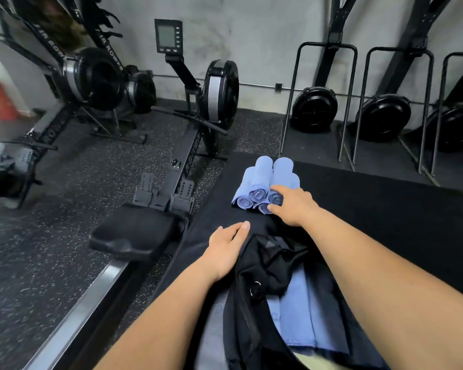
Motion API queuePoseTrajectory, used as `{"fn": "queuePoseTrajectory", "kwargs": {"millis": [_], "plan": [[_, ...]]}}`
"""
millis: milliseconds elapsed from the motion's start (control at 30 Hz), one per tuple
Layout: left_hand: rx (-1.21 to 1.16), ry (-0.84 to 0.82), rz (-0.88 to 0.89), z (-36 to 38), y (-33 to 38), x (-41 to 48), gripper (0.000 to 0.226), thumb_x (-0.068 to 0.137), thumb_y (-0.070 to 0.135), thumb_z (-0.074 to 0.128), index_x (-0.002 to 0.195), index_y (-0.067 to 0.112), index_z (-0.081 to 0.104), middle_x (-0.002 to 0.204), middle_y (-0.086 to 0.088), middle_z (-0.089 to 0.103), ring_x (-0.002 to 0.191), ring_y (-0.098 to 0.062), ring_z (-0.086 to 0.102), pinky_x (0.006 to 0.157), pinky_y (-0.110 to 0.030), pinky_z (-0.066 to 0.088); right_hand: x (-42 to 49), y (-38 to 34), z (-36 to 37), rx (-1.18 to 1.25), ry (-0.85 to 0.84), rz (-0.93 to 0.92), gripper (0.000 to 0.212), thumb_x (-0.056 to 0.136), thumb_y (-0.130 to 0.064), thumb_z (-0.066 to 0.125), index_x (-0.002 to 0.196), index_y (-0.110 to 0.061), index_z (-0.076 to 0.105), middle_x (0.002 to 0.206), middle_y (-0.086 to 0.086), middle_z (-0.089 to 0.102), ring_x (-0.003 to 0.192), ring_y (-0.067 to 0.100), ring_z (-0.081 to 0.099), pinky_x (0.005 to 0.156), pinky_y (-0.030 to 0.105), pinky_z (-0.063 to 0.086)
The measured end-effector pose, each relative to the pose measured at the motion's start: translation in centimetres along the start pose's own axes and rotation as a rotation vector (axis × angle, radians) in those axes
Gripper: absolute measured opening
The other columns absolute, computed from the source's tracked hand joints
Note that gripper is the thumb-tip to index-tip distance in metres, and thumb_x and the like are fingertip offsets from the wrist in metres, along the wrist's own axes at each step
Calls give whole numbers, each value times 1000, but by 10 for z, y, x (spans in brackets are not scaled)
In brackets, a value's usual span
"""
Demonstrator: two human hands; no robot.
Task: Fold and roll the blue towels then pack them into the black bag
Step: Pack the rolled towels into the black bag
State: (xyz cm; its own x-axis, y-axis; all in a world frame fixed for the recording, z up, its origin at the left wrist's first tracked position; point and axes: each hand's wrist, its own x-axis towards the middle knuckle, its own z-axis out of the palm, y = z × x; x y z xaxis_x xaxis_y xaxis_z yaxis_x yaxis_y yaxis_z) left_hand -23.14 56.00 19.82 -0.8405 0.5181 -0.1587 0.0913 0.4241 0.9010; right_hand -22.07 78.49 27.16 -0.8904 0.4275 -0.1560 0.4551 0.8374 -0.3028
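Seen from a head-worn camera in a gym, a person leans over a black mat with both bare arms stretched forward. A small pile of rolled blue towels lies on the mat, well ahead of the person, stacked in two layers with the spiral ends facing back. The right hand reaches the near end of the pile, its fingers spread and only lightly bent, thumb on an upper roll and fingertips touching a lower one; it has not closed around any roll. The left hand lies flat and relaxed on the mat, gripping nothing, just beside the mouth of the black bag. The bag sits open close to the person, limp and crumpled, with more blue cloth already inside. The rolls look light and soft, and likely to uncoil if lifted by the loose outer flap, so each is best taken around its middle with the whole hand. The slack bag mouth probably needs holding open. Rowing machines stand on the speckled floor to the left.
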Motion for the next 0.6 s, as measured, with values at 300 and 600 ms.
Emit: {"fn": "queuePoseTrajectory", "kwargs": {"millis": [300,600], "plan": [[-63,23,12,-10,22,-8,55,107,62,37,146,30,59,138,20,57,135,-2,46,110,-22,28,-19,-5,-16,269,245,22,49,86,-41,78,132,-37,62,128,-1,67,118,28,61,92,36,50],[-61,256,243,-3,78,-35,36,107,47,52,134,28,67,127,16,68,117,-2,61,98,-18,41,-98,-8,-45,465,379,-71,45,79,-26,77,122,-38,69,118,-14,72,108,16,66,93,30,50]]}}
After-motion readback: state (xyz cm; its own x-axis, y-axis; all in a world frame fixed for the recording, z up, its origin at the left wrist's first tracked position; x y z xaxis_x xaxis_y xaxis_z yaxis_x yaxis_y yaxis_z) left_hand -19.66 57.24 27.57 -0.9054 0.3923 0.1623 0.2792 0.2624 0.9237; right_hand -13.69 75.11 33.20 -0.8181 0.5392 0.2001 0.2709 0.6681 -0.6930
